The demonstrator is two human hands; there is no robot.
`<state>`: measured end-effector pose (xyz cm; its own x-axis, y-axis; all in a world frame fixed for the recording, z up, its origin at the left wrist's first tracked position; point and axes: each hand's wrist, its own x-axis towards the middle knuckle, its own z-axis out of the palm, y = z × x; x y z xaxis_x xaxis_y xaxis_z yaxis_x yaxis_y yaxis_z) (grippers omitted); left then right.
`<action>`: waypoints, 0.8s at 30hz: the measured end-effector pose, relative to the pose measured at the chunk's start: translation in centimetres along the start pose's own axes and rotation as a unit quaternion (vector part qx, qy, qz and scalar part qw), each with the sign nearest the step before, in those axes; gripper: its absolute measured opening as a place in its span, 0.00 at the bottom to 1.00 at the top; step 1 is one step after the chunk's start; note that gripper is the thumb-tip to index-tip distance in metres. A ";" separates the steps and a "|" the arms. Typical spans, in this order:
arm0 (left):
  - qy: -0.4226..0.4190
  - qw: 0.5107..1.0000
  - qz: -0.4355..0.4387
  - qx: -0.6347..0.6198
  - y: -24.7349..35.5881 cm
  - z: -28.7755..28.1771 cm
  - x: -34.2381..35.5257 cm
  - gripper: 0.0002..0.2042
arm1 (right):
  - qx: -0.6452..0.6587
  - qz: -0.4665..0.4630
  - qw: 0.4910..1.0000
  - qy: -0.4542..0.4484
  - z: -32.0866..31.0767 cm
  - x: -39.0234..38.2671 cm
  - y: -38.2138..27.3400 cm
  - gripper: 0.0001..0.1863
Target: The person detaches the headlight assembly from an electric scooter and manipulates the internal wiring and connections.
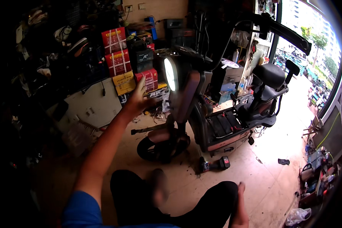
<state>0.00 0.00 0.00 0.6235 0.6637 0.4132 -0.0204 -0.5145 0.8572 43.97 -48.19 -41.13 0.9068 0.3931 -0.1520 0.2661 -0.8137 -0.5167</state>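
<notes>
An electric scooter (193, 91) stands in front of me, its headlight (171, 74) glowing white. Its front wheel (148, 150) is turned toward my side. My left arm reaches forward, and my left hand (138, 100) is raised in the air left of the headlight. Its fingers are stretched out and it holds nothing. Close to my right knee is my right hand (241, 199), partly behind the leg, so its fingers do not show clearly. A cordless power tool (215, 164) with a red and black battery lies on the floor beside the scooter.
Red boxes (117, 62) and a yellow box (124, 83) are stacked behind my left hand. A pale panel (91, 106) leans at the left. Tools and a clear plastic bag (298, 216) crowd the right edge. A small black object (283, 162) lies on the floor.
</notes>
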 end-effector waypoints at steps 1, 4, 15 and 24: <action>0.009 0.999 0.034 -0.006 -0.1 1.1 2.9 0.75 | -0.002 0.004 1.000 0.008 1.3 1.2 0.2 0.32; 0.015 0.995 0.094 -0.025 0.7 2.5 9.5 0.78 | 0.165 -0.129 0.976 0.054 -5.5 3.2 -10.8 0.31; -0.022 0.981 0.050 -0.186 1.2 4.1 11.2 0.68 | 0.305 -0.396 0.863 0.069 -20.4 -12.0 -42.2 0.24; 0.040 0.974 0.121 -0.186 0.4 5.1 12.6 0.53 | 0.244 -0.494 0.814 0.184 -16.8 -16.6 -46.5 0.20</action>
<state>11.83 5.40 3.94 0.5025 0.5961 0.6262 -0.4504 -0.4378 0.7781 22.05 -24.08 -0.47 0.3891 0.5237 0.7578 0.8449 0.1250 -0.5202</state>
